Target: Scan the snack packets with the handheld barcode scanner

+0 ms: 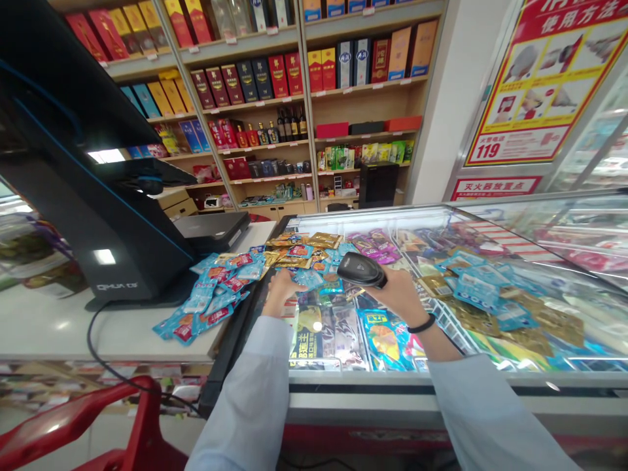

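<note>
My right hand (396,296) grips a black handheld barcode scanner (362,269), its head turned to the left. Opposite it, my left hand (281,292) closes on a light blue snack packet (309,279), thumb on top and the other fingers partly hidden. Just beyond both hands, gold and blue snack packets (299,250) lie in a heap on the glass freezer top. More blue and red packets (210,296) spread over the white counter to the left. Another group of blue packets (478,284) rests on the glass at the right, with gold ones among them.
A black checkout terminal (132,216) stands on the white counter (39,327), its cable hanging over the front edge. Frozen goods show through the freezer glass (338,333). A red plastic chair (142,418) is at lower left. Shelves of boxes (255,78) line the back wall.
</note>
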### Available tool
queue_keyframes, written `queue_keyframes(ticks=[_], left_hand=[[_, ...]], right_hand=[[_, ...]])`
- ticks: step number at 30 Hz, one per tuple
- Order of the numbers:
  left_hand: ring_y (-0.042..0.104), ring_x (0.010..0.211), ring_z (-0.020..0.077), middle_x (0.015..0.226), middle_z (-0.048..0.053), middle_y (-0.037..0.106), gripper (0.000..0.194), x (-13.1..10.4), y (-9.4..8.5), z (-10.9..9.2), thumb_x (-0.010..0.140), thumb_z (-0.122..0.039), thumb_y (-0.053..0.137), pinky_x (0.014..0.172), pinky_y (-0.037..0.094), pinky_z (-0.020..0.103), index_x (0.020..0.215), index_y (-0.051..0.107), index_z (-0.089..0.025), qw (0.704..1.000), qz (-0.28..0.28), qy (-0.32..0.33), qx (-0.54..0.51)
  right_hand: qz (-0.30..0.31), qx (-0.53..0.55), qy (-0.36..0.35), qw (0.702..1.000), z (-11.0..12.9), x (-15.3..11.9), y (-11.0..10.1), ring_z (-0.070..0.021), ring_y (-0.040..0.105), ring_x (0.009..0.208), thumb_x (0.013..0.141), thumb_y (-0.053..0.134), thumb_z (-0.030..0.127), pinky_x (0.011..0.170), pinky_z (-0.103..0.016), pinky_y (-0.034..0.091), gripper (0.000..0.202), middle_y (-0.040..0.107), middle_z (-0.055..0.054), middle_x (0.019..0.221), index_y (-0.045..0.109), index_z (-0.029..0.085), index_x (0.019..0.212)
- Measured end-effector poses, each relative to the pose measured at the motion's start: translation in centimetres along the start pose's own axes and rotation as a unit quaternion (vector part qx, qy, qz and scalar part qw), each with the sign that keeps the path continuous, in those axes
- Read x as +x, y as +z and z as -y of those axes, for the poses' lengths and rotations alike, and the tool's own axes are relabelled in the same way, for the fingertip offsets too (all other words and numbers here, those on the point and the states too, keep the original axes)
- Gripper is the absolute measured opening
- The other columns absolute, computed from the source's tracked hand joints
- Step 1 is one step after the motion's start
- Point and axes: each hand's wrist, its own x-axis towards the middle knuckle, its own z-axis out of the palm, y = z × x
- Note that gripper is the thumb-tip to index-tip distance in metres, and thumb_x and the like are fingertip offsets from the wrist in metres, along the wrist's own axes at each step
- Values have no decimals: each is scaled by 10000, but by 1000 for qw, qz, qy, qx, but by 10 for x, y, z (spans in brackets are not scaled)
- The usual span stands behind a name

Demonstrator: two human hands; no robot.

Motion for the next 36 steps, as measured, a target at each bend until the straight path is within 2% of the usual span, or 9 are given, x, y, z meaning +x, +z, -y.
queue_keyframes(ticks=[3, 7, 10, 13, 18, 23, 29, 36], left_hand=[[634, 787, 274, 803, 64, 673, 564, -1, 1, 0, 367, -240, 853, 688, 439, 338, 871, 607, -184, 993, 1, 9, -119], [620, 704, 207, 725, 10, 655, 512, -5, 0, -7, 369, -147, 817, 647, 458, 303, 845, 634, -186, 958, -2, 64, -279], [622, 694, 178, 748, 17, 664, 505, -8, -2, -15, 478, -230, 794, 638, 480, 289, 959, 651, -177, 909, 16, 106, -402], [636, 725, 173, 794, 41, 680, 557, -10, -7, -24, 528, -335, 793, 686, 503, 307, 1034, 638, -159, 867, 12, 112, -485], [642, 756, 170, 858, 50, 669, 506, -18, -15, -37, 542, -420, 798, 727, 539, 347, 937, 653, -139, 836, 19, 97, -540], [658, 820, 190, 930, 56, 684, 510, -25, -18, -44, 598, -430, 768, 728, 556, 341, 1016, 641, -168, 830, 14, 127, -544], [676, 840, 225, 921, 85, 721, 550, -26, -19, -44, 595, -448, 766, 743, 559, 356, 1047, 675, -148, 850, 7, 106, -516], [681, 805, 215, 956, 93, 728, 581, -25, -20, -44, 577, -435, 779, 718, 567, 347, 1068, 693, -135, 849, -7, 100, -519]], right_hand=[[-12, 11, -10, 1000, 0, 0, -1, -285, 693, 747, 705, 650, 482, 616, -305, 462, 382, 739, -85, 766, 713, 195, 948], [-32, 11, -11, 999, -4, 0, -1, -290, 691, 727, 705, 632, 467, 587, -302, 452, 374, 735, -90, 743, 714, 190, 942], [-47, 30, -22, 998, -7, 0, -3, -285, 692, 722, 699, 622, 441, 579, -296, 455, 344, 732, -85, 724, 715, 185, 910], [-66, 59, -34, 995, -9, -1, -5, -271, 694, 726, 697, 620, 419, 579, -285, 461, 317, 733, -70, 718, 712, 195, 902], [-78, 70, -42, 994, -8, -2, -9, -266, 697, 724, 688, 633, 406, 572, -280, 464, 297, 735, -67, 720, 710, 199, 887], [-62, 56, -51, 995, -5, -3, -11, -270, 695, 692, 683, 638, 419, 564, -287, 457, 332, 733, -72, 711, 715, 190, 911], [-60, 53, -44, 996, -3, -5, -13, -271, 694, 711, 691, 625, 429, 585, -291, 462, 355, 734, -75, 727, 714, 195, 943], [-58, 42, -35, 997, -3, -4, -14, -270, 690, 699, 689, 624, 424, 578, -291, 455, 358, 736, -76, 729, 716, 196, 949]])
